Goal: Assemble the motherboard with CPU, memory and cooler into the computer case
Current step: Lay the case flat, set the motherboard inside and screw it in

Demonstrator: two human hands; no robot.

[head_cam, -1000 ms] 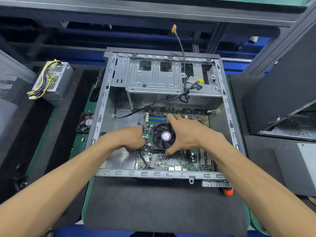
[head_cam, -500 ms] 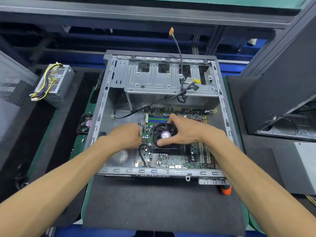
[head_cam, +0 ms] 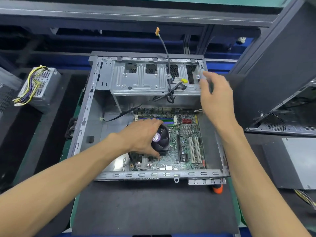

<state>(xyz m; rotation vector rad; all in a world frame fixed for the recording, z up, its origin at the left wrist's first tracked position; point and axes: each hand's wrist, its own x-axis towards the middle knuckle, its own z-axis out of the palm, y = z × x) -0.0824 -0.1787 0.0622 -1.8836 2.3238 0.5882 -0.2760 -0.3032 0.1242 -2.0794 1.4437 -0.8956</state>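
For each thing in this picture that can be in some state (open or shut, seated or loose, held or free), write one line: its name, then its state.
computer case: lying on its side, side panel off.
motherboard: lying flat inside the case.
cooler: on the motherboard, gripped by the left hand.
right hand: raised over the case's far right corner, fingers relaxed, holding nothing.
orange-tipped cable: loose, sticking up, unplugged.
power supply: outside the case, cables loose.

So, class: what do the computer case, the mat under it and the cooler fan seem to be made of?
Computer case: bare sheet metal, likely steel; dull grey sheen, stamped ribs and punched slots.
Mat: dark, matte, faintly speckled; probably foam or rubber, hard to tell.
Cooler fan: black moulded plastic blades, slightly glossy, with a purple paper-like sticker on the hub; the left hand grips it.
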